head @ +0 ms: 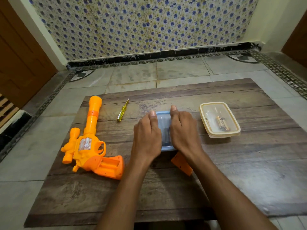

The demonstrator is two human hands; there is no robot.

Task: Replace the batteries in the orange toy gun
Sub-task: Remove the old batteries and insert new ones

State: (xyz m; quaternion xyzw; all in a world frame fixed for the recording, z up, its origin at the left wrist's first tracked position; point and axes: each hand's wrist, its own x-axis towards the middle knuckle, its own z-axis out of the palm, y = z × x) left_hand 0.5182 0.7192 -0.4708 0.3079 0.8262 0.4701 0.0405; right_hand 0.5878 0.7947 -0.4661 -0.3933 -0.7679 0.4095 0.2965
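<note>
Orange plastic marks the toy gun (89, 145), which lies flat on the left part of the wooden surface (232, 171), barrel pointing away from the person and grip toward the near middle. Its grip shows an open battery bay with bare slots. The loose orange battery cover (181, 163) lies on the surface near the middle, partly hidden under the right wrist.

Just beyond that cover sits a clear container with a blue lid (164, 130). Both hands press on it from either side: the left hand (147, 135) covers its left edge with the thumb laid along the lid, and the right hand (184, 131) covers its right edge the same way, fingers curled down over the sides. Dark shapes show through the lid between the hands, probably batteries, though the plastic is too cloudy to be sure.

To the right, apart from the hands, stands a second clear container with a cream lid (220, 119), closed, with a battery (221, 122) in orange and black visible inside. A yellow-handled screwdriver (123, 110) lies between the gun's barrel and the blue-lidded container, tip pointing away.

The surface rests on a pale tiled floor (132, 75) with a patterned border, and a wall with blue flower print (141, 25) rises behind.
</note>
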